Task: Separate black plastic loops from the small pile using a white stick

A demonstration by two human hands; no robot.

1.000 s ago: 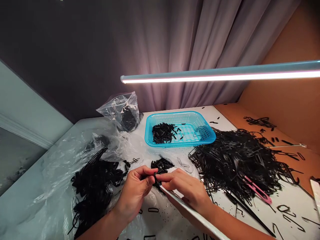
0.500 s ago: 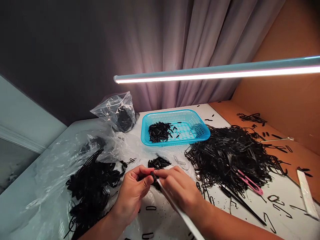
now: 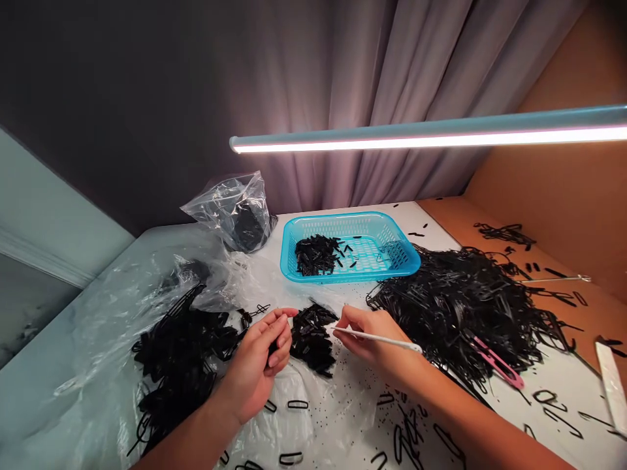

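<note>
My left hand is half curled, thumb and fingers pressed together. Something dark shows between its fingers and palm, too hidden to name. A slim white stick-like tool is pinched in my right hand, its thin end pointing left. Between the two hands, on clear plastic, lies a small heap of short black pieces. The hands are apart. Black loops lie scattered in front, among tiny black specks.
A blue basket with short black pieces stands behind the hands. To the right spreads a large pile of black loops with a pink-handled tool. At left are another black pile and clear bags. A lit tube lamp hangs above.
My hands have separated: the right moved right with the white tool, which swung from pointing away to lying nearly level. The left fingers curled inward. The black heap between them is uncovered.
</note>
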